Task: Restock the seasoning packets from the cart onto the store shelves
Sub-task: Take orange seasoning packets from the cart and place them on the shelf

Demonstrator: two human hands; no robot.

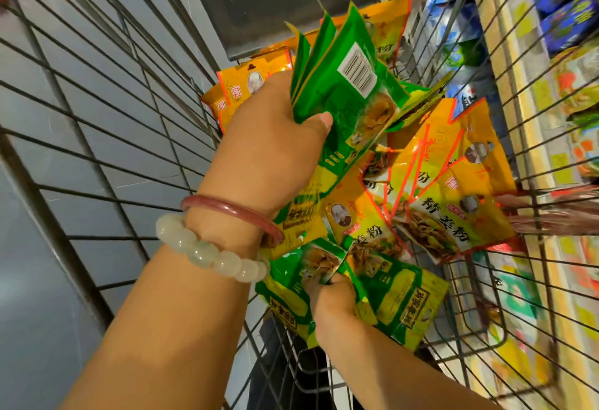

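Wire cart (107,137) fills the view, its mesh walls rising on every side; store shelves (531,63) stand beyond the wall at 3 o'clock. Loose seasoning packets (453,189), yellow and green, lie heaped on the cart floor from centre toward 2 o'clock. Left hand (275,124), at centre, grips a fanned stack of green packets (343,85), thumb across the faces, long axis pointing to 12 o'clock. Right hand (330,299), at 6 o'clock, pinches green packets (402,296) lying flat, long axis running toward 4 o'clock. The stack lies directly toward 12 o'clock from the right hand, with yellow packets between. Open room exists only upward, over the cart rim; the shelves lie nearer the right hand.
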